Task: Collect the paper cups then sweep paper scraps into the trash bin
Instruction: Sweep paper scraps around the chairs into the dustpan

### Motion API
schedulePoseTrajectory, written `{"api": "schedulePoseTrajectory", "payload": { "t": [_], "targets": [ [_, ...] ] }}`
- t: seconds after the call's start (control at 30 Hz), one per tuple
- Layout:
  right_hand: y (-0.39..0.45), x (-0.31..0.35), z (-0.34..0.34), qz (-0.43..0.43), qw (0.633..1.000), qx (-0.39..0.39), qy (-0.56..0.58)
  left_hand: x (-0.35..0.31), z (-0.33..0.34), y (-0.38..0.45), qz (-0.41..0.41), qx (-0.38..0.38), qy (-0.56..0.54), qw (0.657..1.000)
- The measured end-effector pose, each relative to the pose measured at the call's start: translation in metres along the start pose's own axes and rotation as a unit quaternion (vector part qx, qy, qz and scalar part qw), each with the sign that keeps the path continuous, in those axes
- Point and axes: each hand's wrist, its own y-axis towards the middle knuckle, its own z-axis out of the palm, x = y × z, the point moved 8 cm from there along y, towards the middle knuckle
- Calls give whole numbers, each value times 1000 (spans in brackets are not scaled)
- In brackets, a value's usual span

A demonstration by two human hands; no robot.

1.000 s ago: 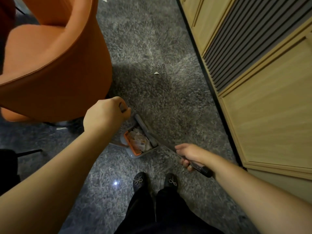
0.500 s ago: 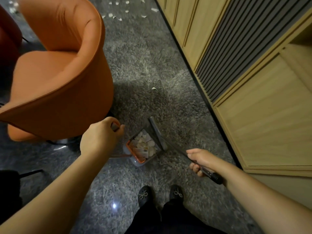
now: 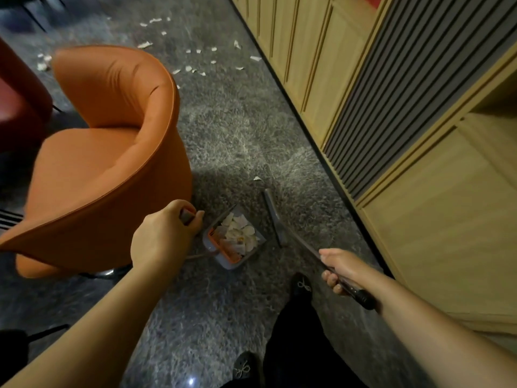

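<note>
Left hand (image 3: pixel 165 236) has a closed grip on the dustpan (image 3: pixel 233 242) handle; the pan sits on the carpet (image 3: pixel 237 130) beside the orange chair (image 3: pixel 106 163), holding paper scraps (image 3: pixel 237 233). Right hand (image 3: pixel 340 268) grips the broom (image 3: pixel 275 219). More scraps lie ahead.

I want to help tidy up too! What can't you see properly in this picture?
Head view:
- Trash bin and paper cups: none in frame.
- Dustpan handle: mostly covered by the left hand.
- Broom bristles: too dark and blurred to make out.
- Far paper scraps: too small to count.
- Red chair: cut by the left edge.
</note>
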Motion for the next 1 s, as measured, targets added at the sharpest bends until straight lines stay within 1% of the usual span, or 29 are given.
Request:
{"api": "schedulePoseTrajectory", "payload": {
  "t": [0.1,0.23,0.5,0.67,0.83,0.93,1.0],
  "targets": [
    [18,40,-11,-14,1000,4,-13,-13,12,34,-11,0,11,1000],
    [51,101,-32,-12,999,10,-37,-39,32,89,-39,-2,20,999],
    [109,214,-65,-12,992,21,-122,-81,56,181,-78,-5,37,996],
    [145,272,-63,-7,989,29,-144,-97,63,224,-68,-7,48,996],
    [180,326,-49,-2,989,30,-145,-104,75,280,-18,25,44,999],
    [199,355,-40,13,989,35,-142,-106,84,317,-5,47,52,998],
    [206,375,-34,12,989,23,-146,-109,90,339,4,65,62,996]
  ]
}}
